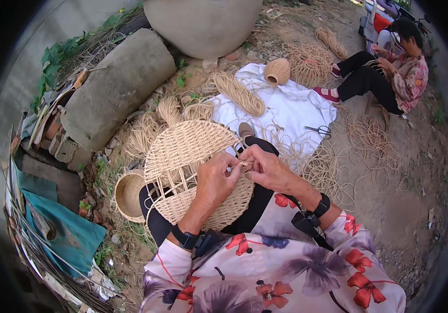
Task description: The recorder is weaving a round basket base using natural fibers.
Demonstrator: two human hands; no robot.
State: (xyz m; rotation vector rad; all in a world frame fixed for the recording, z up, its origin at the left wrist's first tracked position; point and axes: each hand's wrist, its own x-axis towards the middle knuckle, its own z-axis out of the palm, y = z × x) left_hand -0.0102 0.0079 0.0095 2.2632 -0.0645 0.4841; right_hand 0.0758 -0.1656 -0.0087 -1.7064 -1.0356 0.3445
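Across my lap rests a round woven piece (190, 148) of tan cord, with an open band of bare strands across its middle. At its right edge my left hand (216, 177) and my right hand (265, 168) meet, fingertips pinched close together. Both pinch a short bit of tan cord (244, 164) between thumbs and forefingers. How the cord runs inside the fingers is partly hidden. Each wrist wears a black strap.
Ahead lies a white cloth (286, 112) with scissors (319, 131), a small woven basket (277, 71) and a cord bundle (237, 93). Another basket (130, 195) stands left of my knee. Loose cord (333, 172) spreads rightward. A co-worker (406, 78) sits at far right. Concrete cylinder (117, 86) at left.
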